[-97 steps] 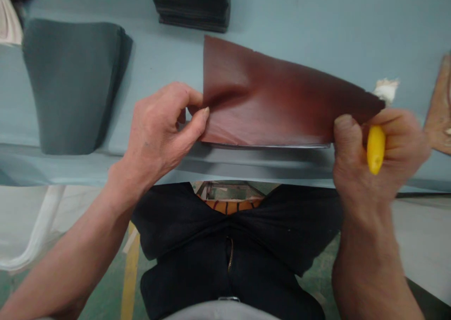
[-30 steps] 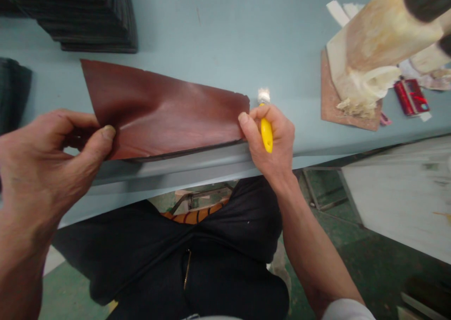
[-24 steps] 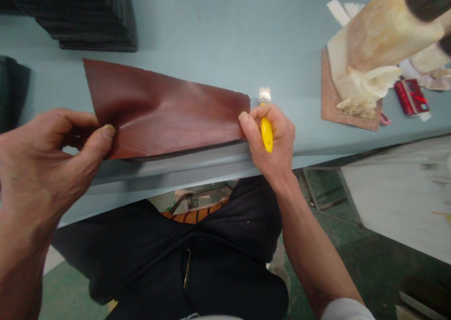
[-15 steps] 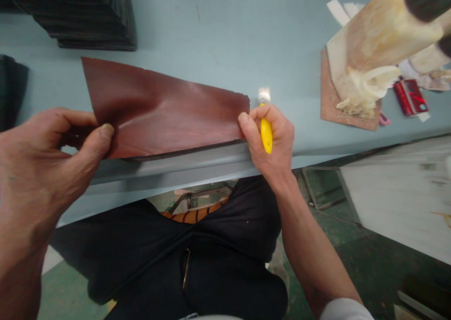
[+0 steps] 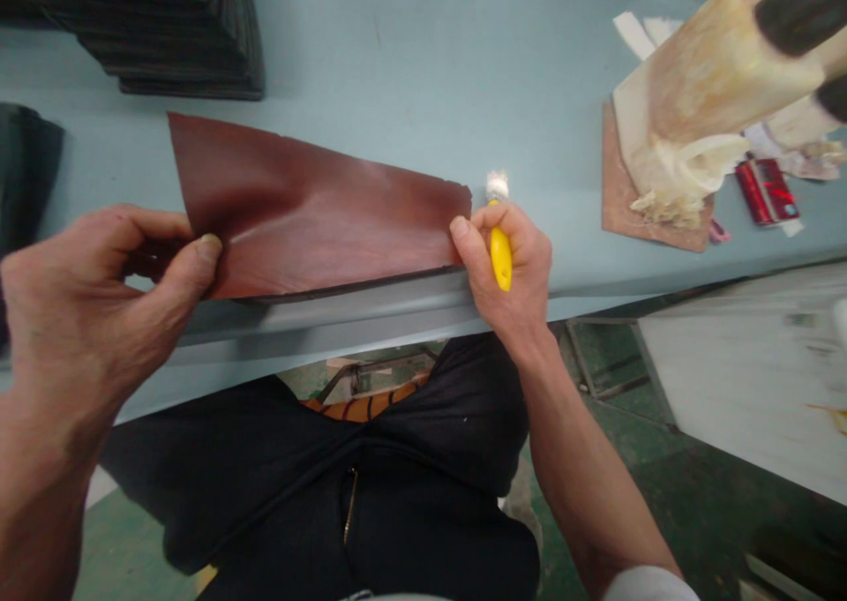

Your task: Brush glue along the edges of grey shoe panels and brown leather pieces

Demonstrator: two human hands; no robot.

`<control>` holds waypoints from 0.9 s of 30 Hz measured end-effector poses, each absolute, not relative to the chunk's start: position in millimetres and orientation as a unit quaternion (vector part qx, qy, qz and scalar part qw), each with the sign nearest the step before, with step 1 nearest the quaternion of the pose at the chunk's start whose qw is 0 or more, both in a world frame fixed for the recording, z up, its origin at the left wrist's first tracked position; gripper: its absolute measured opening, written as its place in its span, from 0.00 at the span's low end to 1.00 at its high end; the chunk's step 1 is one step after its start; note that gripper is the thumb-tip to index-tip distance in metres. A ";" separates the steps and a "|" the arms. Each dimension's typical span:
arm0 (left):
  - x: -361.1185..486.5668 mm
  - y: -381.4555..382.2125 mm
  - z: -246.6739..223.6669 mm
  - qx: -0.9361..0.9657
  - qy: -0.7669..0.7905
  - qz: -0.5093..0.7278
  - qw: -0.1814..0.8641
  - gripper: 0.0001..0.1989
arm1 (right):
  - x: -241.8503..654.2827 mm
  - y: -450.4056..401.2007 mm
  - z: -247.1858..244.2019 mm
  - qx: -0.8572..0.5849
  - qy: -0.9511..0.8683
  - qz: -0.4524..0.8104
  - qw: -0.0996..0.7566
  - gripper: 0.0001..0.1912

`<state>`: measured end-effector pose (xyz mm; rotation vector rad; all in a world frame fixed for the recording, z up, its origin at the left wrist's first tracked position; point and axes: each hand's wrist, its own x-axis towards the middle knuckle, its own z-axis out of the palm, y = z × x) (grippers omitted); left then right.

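Pinching the left end of a reddish-brown sheet [image 5: 318, 217] between thumb and fingers, the left hand [image 5: 93, 288] puts a shallow crease in it beside the thumb. The right hand [image 5: 508, 261] grips the narrower right end under its thumb and also holds a yellow-handled brush [image 5: 501, 257] in its curled fingers — whitish bristles pointing away from the person. The sheet stretches between the two hands, over the near part of a pale blue table [image 5: 423, 71]; a dark line runs under its lower edge, perhaps a second layer or only shadow. Beyond the sheet, to the left, rises a stack of dark pieces [image 5: 185, 32], with a dark pile [image 5: 30, 169] cut off at the left edge. Well to the right, a stained, cream-coloured container [image 5: 705, 67] stands on a brown board [image 5: 615, 182] — a red packet [image 5: 768, 192] lies just beside it.
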<state>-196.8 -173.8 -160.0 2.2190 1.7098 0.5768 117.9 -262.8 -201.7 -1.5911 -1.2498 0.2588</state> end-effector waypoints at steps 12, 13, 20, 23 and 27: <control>-191.0 -179.3 -157.2 0.768 0.586 0.222 0.136 0.22 | 116.6 -262.8 -201.3 -0.675 -0.504 0.110 0.528 0.12; -190.2 -180.5 -156.3 0.765 0.588 0.222 0.137 0.22 | 116.8 -263.2 -201.3 -0.681 -0.501 0.109 0.523 0.12; -188.5 -179.8 -157.9 0.771 0.571 0.251 0.130 0.17 | 125.1 -270.7 -199.5 -0.713 -0.507 0.029 0.484 0.16; -190.8 -175.4 -162.9 0.779 0.550 0.270 0.130 0.14 | 126.9 -271.4 -193.0 -0.709 -0.511 -0.053 0.483 0.16; -192.2 -172.7 -166.0 0.783 0.532 0.288 0.143 0.11 | 111.2 -265.1 -174.1 -0.665 -0.542 -0.101 0.504 0.14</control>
